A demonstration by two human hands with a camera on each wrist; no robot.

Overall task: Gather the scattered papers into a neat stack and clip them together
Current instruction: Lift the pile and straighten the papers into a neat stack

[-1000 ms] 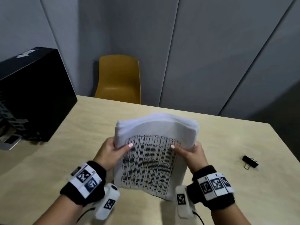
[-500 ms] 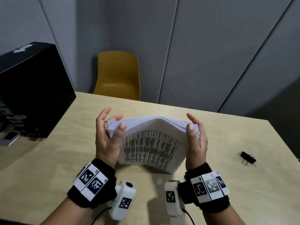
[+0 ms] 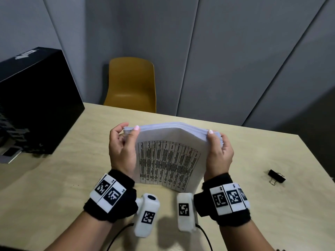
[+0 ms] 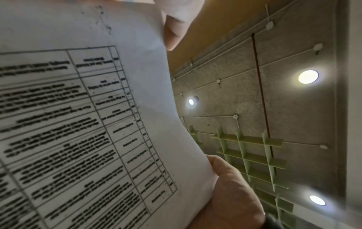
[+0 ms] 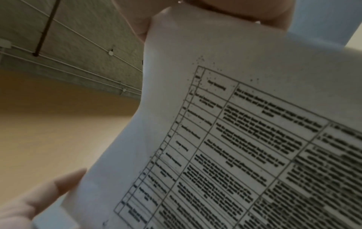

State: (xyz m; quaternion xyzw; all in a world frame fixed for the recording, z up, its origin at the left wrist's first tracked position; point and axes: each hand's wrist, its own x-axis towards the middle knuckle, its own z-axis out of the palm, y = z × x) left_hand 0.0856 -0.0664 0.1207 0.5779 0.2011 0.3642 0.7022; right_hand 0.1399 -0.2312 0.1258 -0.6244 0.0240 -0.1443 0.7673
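A thick stack of white papers (image 3: 170, 156) with a printed table on the near sheet stands on its bottom edge on the table, its top bowed. My left hand (image 3: 122, 147) grips the stack's left edge, thumb on the near sheet and fingers curled behind. My right hand (image 3: 218, 151) grips the right edge the same way. The printed sheet (image 4: 78, 124) fills the left wrist view, and the same sheet (image 5: 245, 147) fills the right wrist view. A black binder clip (image 3: 276, 176) lies on the table to the right, apart from both hands.
The light wooden table (image 3: 54, 178) carries a large black box (image 3: 34, 104) at its far left. A mustard yellow chair (image 3: 131, 84) stands behind the far edge, against grey wall panels.
My hands slid from mid-height up the side edges to the stack's top corners, opened briefly, and now grip the sides again. The stack still stands upright on the table.
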